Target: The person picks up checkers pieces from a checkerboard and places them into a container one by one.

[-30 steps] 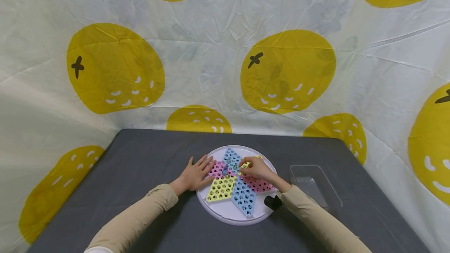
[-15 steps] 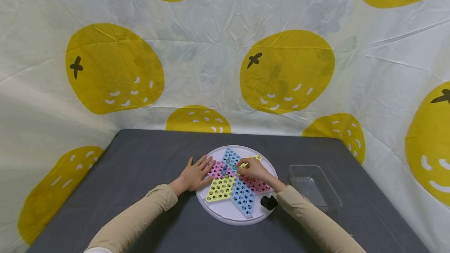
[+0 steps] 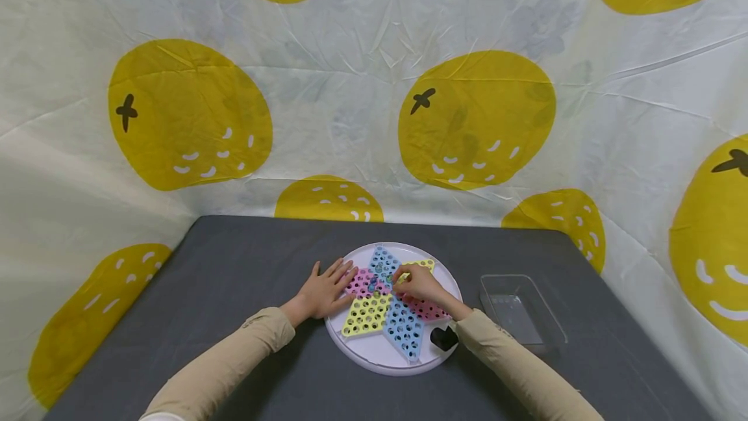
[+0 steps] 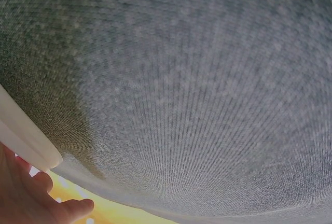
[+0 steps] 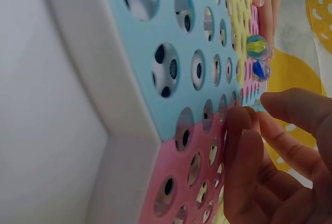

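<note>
A round white Chinese checkers board [image 3: 374,359] carries a perforated star of blue, pink and yellow sections. My left hand [image 3: 321,292] lies with fingers spread over its left rim and pink section; in the left wrist view, fingers [image 4: 31,195] show below the white rim. My right hand [image 3: 419,282] reaches over the star's middle, thumb and fingers bent close to the holes. A yellow-green marble [image 5: 257,46] and a blue marble [image 5: 261,70] sit just beyond it. A teal glint shows between the fingertips; I cannot tell whether they pinch a marble.
A clear plastic container [image 3: 520,314] stands right of the board on the dark grey tablecloth [image 3: 280,239]. A small black device [image 3: 444,338] is at my right wrist. Behind the table hangs a white cloth [image 3: 333,96] with large yellow fruit prints.
My right hand has shifted slightly left over the star's centre, its wrist device moving along with it. The left hand stays spread on the board's left side.
</note>
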